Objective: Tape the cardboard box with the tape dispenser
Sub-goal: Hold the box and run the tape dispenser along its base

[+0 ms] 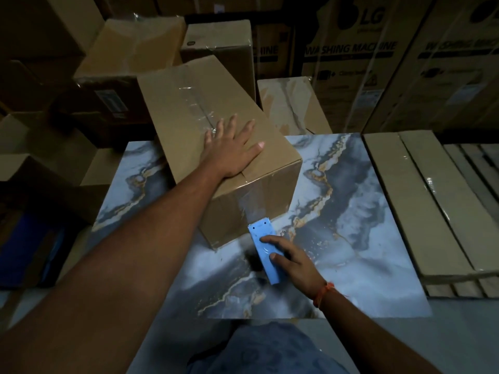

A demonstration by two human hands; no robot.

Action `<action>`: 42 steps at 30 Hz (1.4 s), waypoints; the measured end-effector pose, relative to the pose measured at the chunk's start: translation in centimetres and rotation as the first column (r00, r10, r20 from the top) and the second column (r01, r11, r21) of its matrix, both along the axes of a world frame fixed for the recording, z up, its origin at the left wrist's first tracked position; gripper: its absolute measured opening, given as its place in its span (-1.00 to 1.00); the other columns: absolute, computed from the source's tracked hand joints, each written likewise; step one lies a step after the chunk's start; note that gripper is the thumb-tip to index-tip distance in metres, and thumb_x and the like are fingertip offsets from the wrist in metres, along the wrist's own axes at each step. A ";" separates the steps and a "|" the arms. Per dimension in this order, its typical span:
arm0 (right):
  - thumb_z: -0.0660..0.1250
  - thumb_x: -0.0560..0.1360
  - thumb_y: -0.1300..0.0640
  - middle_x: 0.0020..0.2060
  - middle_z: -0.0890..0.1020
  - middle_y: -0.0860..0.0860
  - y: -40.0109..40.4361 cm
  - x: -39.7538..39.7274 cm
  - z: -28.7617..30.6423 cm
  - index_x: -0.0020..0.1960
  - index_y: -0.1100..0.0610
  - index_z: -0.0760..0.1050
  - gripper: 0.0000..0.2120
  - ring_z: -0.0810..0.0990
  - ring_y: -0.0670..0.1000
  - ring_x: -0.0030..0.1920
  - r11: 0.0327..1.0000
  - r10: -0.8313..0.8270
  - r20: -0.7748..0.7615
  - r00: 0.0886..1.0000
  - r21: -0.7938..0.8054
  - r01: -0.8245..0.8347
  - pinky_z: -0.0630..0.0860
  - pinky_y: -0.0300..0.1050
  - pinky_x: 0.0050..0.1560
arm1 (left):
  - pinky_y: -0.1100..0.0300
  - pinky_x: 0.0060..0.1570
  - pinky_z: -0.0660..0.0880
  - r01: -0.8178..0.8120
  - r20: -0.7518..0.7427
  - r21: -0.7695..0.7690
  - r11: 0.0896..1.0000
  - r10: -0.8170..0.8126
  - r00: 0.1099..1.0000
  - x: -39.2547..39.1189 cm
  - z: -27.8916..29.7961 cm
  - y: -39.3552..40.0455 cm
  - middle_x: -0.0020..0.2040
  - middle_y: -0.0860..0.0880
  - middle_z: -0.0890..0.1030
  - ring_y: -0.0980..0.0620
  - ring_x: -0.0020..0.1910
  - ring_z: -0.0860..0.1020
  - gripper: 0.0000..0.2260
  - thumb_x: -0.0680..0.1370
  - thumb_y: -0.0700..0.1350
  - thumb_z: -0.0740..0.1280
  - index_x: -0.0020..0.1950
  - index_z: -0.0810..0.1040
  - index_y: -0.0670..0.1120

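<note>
My left hand (232, 147) lies flat, palm down, on the top face of the cardboard box (216, 147). Its fingers are spread wide and straight, the fingertips reaching the clear tape (197, 103) that runs along the centre seam of the box top. The hand grips nothing; it only presses on the cardboard. My left forearm stretches out long and nearly straight from the lower left, crossing the near left edge of the worktop (351, 211).

My right hand (291, 261) is closed around a blue tape dispenser (264, 252). The index finger lies extended along the dispenser's flat face, the thumb sits on its near side, and the remaining fingers curl underneath, out of sight. The dispenser's toothed cutting edge points away from me and meets the lower part of the box's near end face, where a strip of clear tape comes down from the top seam. The wrist is bent slightly inward and carries an orange thread band (324, 292). My right forearm enters from the lower right.

The cardboard box stands on the far left part of the marbled blue-grey worktop, turned at an angle, its far end overhanging the worktop's far edge. Its top flaps are shut.

Beyond the far edge stand further taped cartons (129, 58) and large washing machine boxes (351, 49). Flat cardboard packs (418, 201) lie just beside the worktop's right edge.
</note>
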State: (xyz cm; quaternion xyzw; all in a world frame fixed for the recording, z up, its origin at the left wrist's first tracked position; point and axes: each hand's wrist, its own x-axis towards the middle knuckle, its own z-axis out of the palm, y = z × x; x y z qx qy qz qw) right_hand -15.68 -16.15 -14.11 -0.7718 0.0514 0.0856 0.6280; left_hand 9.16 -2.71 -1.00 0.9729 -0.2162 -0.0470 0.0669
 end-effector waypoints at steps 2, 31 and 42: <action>0.28 0.61 0.27 0.30 0.54 -0.14 0.2 -0.2 0.0 0.29 0.01 0.56 -0.69 0.53 -0.28 0.20 0.999 -0.042 0.014 0.999 0.035 0.041 0.43 -0.42 0.13 | -0.28 0.58 -0.11 -0.003 -0.005 -0.010 1.000 0.003 1.000 0.1 0.0 0.0 0.71 -0.03 -0.10 -0.19 0.67 -0.10 -0.33 0.57 0.44 -0.08 0.64 -0.08 0.25; 0.34 0.56 0.28 0.23 0.59 0.12 1.0 1.2 3.5 0.13 0.07 0.65 -0.78 0.62 0.09 -0.03 0.950 -0.155 -0.224 0.962 0.234 0.208 0.63 0.01 -0.01 | -0.27 0.59 -0.09 -0.002 0.016 -0.014 1.000 0.002 1.000 -0.1 0.0 0.0 0.71 -0.04 -0.08 -0.19 0.67 -0.09 -0.34 0.59 0.43 -0.08 0.64 -0.08 0.24; 0.33 0.56 0.31 0.06 0.60 -0.04 1.3 1.6 4.7 0.12 0.09 0.64 -0.78 0.60 0.01 -0.13 0.946 -0.163 -0.286 0.944 0.225 0.231 0.57 -0.29 -0.26 | -0.27 0.59 -0.09 -0.003 0.015 -0.026 1.000 0.004 1.000 -0.1 -0.1 0.1 0.71 -0.04 -0.08 -0.19 0.67 -0.09 -0.34 0.58 0.43 -0.08 0.64 -0.08 0.24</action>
